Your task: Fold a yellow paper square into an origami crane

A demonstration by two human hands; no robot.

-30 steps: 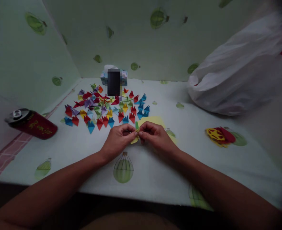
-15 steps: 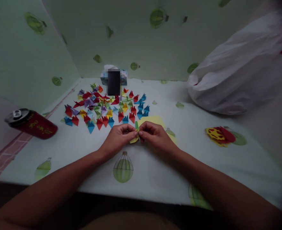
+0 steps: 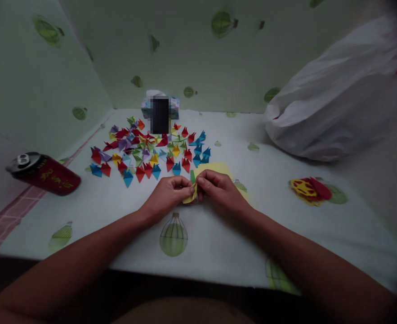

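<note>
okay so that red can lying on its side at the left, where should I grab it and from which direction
Probably around the middle of the red can, coming down from above with fingers spanning its width. It lies on its side on the cloth-covered table, silver top pointing left, so its round body is exposed on top and its long sides are free. Both the left hand and right hand are pinching a yellow paper piece.

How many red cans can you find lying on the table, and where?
1. The red can lies on its side at the table's left edge, left of the spread of folded paper pieces. Others may be hidden behind the white bag.
</note>
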